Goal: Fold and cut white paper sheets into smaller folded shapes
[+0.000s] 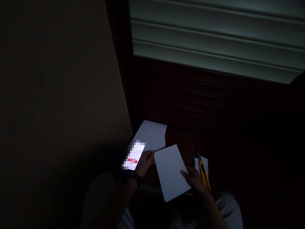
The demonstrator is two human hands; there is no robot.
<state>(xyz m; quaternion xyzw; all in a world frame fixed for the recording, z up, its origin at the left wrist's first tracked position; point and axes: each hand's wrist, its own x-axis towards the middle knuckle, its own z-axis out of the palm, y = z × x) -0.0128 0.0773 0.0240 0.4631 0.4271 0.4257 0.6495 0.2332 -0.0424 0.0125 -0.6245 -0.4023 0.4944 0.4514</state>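
Phone (137,156) left of front sheet (169,173), cutter (203,175) right, rear sheet (152,135) behind phone.

I count two hands: left hand (145,161), right hand (194,179). White paper: three pieces I can make out, front paper (170,173), back paper (152,135), small paper (206,164). Too dark to tell if any piece is more than one sheet. Phone (137,156) with bright screen: one. Yellow cutter (204,175): one. Thin dark tool (193,154): one. Dark wrist band (137,179): one. Knees: I see two, left knee (102,189), right knee (230,206). Pale slats (202,19) up top: I count four.
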